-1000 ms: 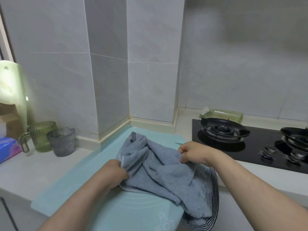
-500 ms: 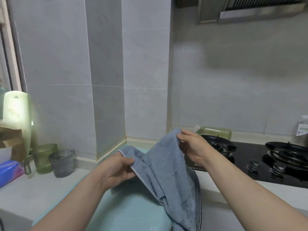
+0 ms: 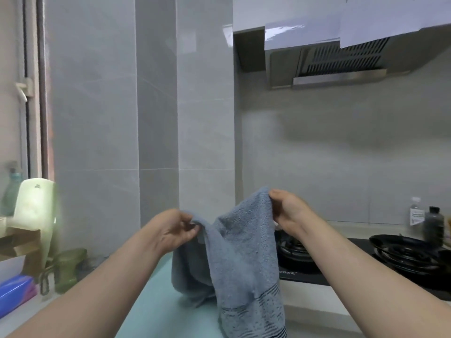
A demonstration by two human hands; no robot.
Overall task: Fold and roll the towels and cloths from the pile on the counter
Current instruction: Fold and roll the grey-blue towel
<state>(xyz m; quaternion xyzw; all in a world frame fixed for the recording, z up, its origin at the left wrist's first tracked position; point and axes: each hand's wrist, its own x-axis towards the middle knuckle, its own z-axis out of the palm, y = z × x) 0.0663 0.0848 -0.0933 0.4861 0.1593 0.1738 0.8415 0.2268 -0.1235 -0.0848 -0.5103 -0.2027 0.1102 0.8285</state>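
Note:
A blue-grey towel (image 3: 240,259) with dark stripes near its lower end hangs in the air above a light teal mat (image 3: 161,311) on the counter. My left hand (image 3: 173,230) pinches one upper edge of the towel. My right hand (image 3: 285,211) pinches another upper corner, a little higher and further right. The towel sags between the two hands and its lower part drapes down toward the mat. No other towels or cloths show in this view.
A black gas hob (image 3: 380,262) with burners lies to the right, bottles (image 3: 433,225) behind it, and an extractor hood (image 3: 341,62) above. At the left stand a green glass mug (image 3: 68,269), a pale green container (image 3: 36,211) and a blue pack (image 3: 14,291).
Both hands have lifted the towel off the mat and up in front of me. The view has tilted upward, so the hood now shows.

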